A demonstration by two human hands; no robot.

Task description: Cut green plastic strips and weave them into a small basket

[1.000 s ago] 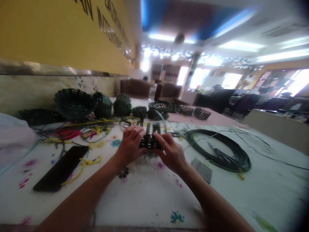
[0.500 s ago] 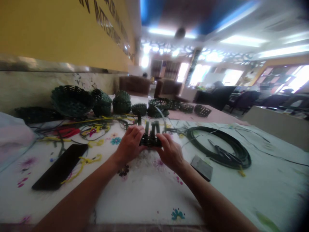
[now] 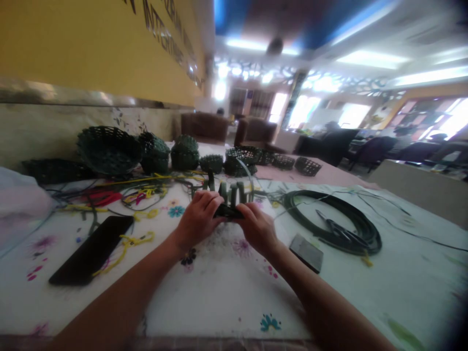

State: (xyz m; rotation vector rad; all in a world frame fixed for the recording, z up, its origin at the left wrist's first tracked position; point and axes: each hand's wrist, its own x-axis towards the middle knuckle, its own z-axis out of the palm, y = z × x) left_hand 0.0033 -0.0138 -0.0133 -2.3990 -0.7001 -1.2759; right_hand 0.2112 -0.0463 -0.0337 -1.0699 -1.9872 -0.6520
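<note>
Between my two hands is a small, partly woven basket (image 3: 229,211) of dark green flat strips, with several loose strip ends standing up from it. My left hand (image 3: 199,213) is closed on its left side, thumb below and fingers over the top. Gripping the right side is my right hand (image 3: 258,225), thumb and fingers pinched near the edge. A thin pale strip (image 3: 249,175) arcs up behind the basket. My fingers hide both ends of the weave.
Finished green baskets (image 3: 109,151) line the back of the table. At left lie a black phone-like slab (image 3: 93,251), yellow cords (image 3: 126,248) and red strips (image 3: 104,197). On the right are a grey block (image 3: 306,253) and a coil of green strip (image 3: 298,209) with pliers-like tool (image 3: 340,231) inside.
The basket has tilted in my hands, so its near woven side shows as a narrower band. Both hands keep their hold and have shifted only slightly.
</note>
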